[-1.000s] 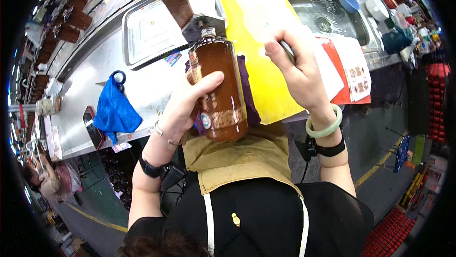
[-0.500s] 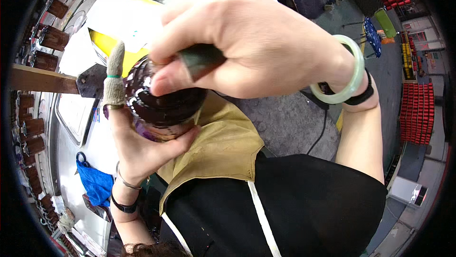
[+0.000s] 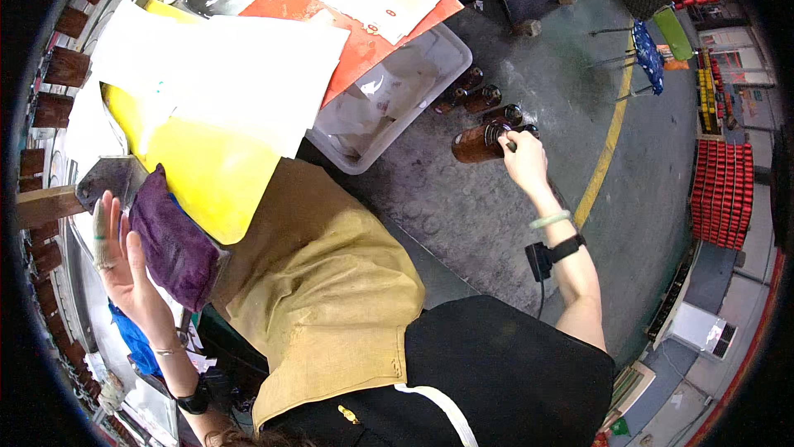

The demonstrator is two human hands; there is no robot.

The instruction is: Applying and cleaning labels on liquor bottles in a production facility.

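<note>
My right hand [image 3: 525, 163] reaches down to the right with its fingers closed at the neck end of a brown jar-like bottle [image 3: 478, 143] near the floor. A small dark piece, perhaps its cap or handle, shows between the fingers. My left hand [image 3: 132, 282] is raised at the left, fingers stretched out and holding nothing. A knitted finger cover [image 3: 102, 236] sits on one of its fingers. Right beside that hand is a dark purple cloth [image 3: 172, 240]; whether they touch I cannot tell.
Several more brown bottles [image 3: 482, 99] stand on the grey floor beyond. Nearer lies a translucent plastic tub [image 3: 364, 153]. White sheets [image 3: 223, 66], a yellow sheet [image 3: 223, 186] and a red sheet [image 3: 356, 50] cover the work surface. A stool [image 3: 649, 58] stands at the far right.
The brown bottle was close in front of me between both hands; my left hand has let go and moved left. My right hand has gone down and right to the bottles on the floor.
</note>
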